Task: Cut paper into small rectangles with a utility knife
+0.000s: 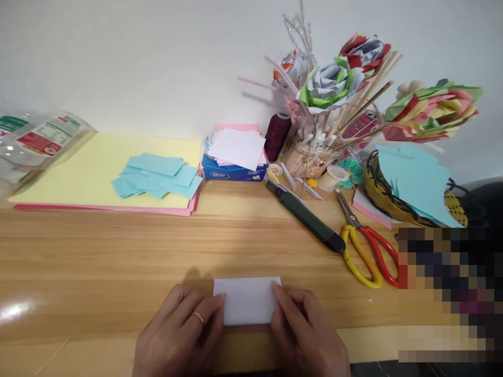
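A small white paper rectangle [249, 302] lies near the front edge of the wooden table, between my two hands. My left hand [183, 330], with a gold ring on one finger, pinches its left end between thumb and forefinger. At the opposite end my right hand [304, 330] grips the right edge in the same way. Both thumbs are partly hidden. Whether the paper is a single layer or folded, I cannot tell.
Beyond lie a dark green cutter [310, 219] and red-and-yellow scissors [359, 246]. Cyan paper pieces [157, 175] rest on yellow sheets [78, 178]. A blue box [234, 172] bears white papers. Paper flowers [332, 86] stand at the back right beside a yellow basket [379, 183].
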### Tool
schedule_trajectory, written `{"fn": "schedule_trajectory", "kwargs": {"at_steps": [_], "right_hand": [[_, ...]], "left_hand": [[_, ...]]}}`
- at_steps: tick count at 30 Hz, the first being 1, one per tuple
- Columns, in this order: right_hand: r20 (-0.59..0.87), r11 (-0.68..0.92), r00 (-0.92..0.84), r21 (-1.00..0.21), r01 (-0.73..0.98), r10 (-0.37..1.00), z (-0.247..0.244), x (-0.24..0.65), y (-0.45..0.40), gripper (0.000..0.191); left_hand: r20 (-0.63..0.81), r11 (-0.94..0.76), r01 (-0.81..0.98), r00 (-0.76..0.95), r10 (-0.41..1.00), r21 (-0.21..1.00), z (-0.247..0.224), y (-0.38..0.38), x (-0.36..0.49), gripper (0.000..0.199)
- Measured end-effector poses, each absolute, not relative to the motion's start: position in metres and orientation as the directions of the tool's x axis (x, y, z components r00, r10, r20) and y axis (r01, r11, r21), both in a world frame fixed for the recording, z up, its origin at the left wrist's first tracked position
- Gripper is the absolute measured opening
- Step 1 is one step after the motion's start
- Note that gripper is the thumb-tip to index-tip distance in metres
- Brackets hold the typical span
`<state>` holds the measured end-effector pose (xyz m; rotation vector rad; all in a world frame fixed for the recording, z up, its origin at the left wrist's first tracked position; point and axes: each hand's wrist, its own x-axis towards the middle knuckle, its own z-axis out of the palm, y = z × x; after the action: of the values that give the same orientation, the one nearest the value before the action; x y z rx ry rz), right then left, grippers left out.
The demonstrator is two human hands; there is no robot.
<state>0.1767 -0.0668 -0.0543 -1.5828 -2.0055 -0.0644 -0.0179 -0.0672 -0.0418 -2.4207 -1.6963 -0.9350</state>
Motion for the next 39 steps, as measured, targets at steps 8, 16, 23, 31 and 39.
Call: {"fn": "schedule_trajectory", "kwargs": {"at_steps": [8, 16, 23, 31, 39], "right_hand": [[0.508, 0.402, -0.288, -0.129, 0.906, 0.812, -0.048, 0.186, -0.061, 0.027], [0.502, 0.305, -0.190, -0.158, 0.939, 0.844, -0.044, 0.185, -0.064, 0.029], [0.632, 0.429, -0.245, -0.154, 0.890, 0.736, -0.050, 0.179, -0.090, 0.038], [0.599, 0.477, -0.288, -0.182, 0.860, 0.748, -0.050, 0.162, -0.102, 0.041], [0.523, 0.408, -0.298, -0.105, 0.907, 0.798, -0.038, 0.184, -0.103, 0.046]], "left_hand": [[0.461, -0.363, 0.907, 0.235, 0.856, 0.212, -0.043, -0.063, -0.012, 0.019], [0.504, -0.526, 0.850, 0.455, 0.734, -0.002, -0.041, -0.063, -0.013, 0.046], [0.452, -0.548, 0.836, 0.500, 0.739, -0.029, -0.038, -0.057, -0.015, 0.037], [0.561, -0.699, 0.715, 0.584, 0.587, -0.012, -0.031, -0.074, -0.010, 0.035], [0.466, -0.731, 0.674, 0.685, 0.560, -0.111, -0.033, -0.081, -0.030, 0.041]]}}
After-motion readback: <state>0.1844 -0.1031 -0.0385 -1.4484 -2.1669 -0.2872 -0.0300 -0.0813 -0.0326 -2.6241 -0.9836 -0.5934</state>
